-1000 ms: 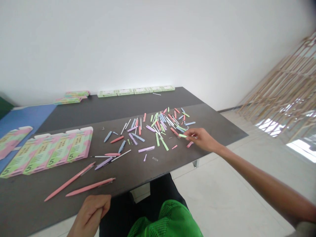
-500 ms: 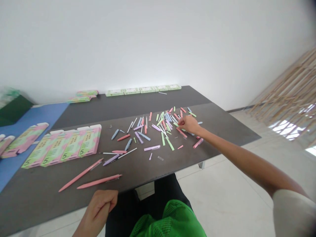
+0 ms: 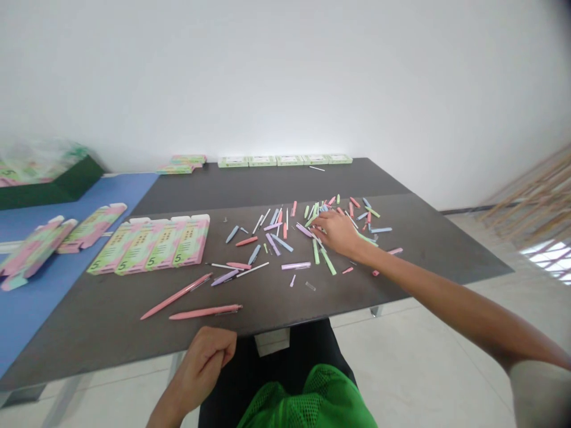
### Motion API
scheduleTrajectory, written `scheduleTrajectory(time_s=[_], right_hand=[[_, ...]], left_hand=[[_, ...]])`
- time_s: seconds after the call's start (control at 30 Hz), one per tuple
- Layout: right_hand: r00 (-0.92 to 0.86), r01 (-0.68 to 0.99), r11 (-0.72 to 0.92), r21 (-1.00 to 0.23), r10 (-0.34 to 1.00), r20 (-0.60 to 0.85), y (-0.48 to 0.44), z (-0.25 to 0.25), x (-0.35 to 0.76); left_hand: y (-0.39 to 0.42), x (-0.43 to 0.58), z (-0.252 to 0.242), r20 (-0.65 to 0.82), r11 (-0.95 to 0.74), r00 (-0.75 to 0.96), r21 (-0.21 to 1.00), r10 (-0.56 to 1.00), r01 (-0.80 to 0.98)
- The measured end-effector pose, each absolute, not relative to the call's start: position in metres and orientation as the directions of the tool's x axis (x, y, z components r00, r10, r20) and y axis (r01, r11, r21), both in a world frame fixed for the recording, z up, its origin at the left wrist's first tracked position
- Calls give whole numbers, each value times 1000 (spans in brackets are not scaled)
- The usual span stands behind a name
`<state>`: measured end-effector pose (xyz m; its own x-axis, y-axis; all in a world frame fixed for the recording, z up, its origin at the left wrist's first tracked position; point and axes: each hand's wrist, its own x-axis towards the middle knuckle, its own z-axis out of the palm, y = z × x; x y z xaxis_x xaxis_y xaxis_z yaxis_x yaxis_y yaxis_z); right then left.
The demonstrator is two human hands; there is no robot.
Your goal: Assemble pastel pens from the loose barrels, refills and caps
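My left hand rests closed in a fist at the table's front edge; whatever its fingers may hold is hidden. On the table just beyond it lie two pink click pens. My right hand reaches over a loose pile of pen parts, its fingers bent down with their tips among them. Around it lie green pen barrels, purple pieces, blue pieces and white refills. The right hand covers part of the pile.
Flattened printed cartons overlap in a row at the left, with others on the blue surface. Several pale boxes line the back edge. A dark green bin stands far left, and a wall rises behind the table.
The view has turned left, so the table appears further right. My right hand has moved left across the pile, uncovering parts on the right. My left fist stays at the table edge.
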<state>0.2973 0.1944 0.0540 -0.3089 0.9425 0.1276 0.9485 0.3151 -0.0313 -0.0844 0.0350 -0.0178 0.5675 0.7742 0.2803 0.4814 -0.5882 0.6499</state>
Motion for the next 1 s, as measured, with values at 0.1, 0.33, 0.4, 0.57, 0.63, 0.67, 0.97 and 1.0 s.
scheduleTrajectory(time_s=[0.1, 0.33, 0.4, 0.57, 0.63, 0.67, 0.97, 1.0], right_hand=[[-504, 859, 510, -41, 857, 109, 191, 50, 254], [-675, 703, 697, -138, 716, 176, 213, 28, 207], [-760, 601, 785, -147, 619, 198, 220, 28, 196], [-871, 481, 875, -44, 483, 88, 229, 33, 167], [-863, 500, 866, -14, 500, 71, 229, 36, 164], [-853, 518, 856, -4, 516, 77, 228, 38, 164], [-670, 521, 712, -470, 683, 292, 165, 69, 188], [-654, 492, 673, -552, 704, 276, 153, 71, 188]], left_hand=[[34, -82, -14, 282, -578, 554, 661, 783, 480], [34, -75, -7, 234, -527, 565, 730, 791, 435], [34, -74, -5, 223, -514, 571, 749, 790, 419], [32, -74, -7, 231, -505, 556, 760, 798, 409], [32, -74, -10, 227, -498, 555, 767, 800, 405], [32, -74, -12, 222, -493, 556, 771, 801, 402], [32, -43, 33, 309, -353, 182, 699, 933, 622], [33, -39, 41, 374, -387, 171, 638, 911, 665]])
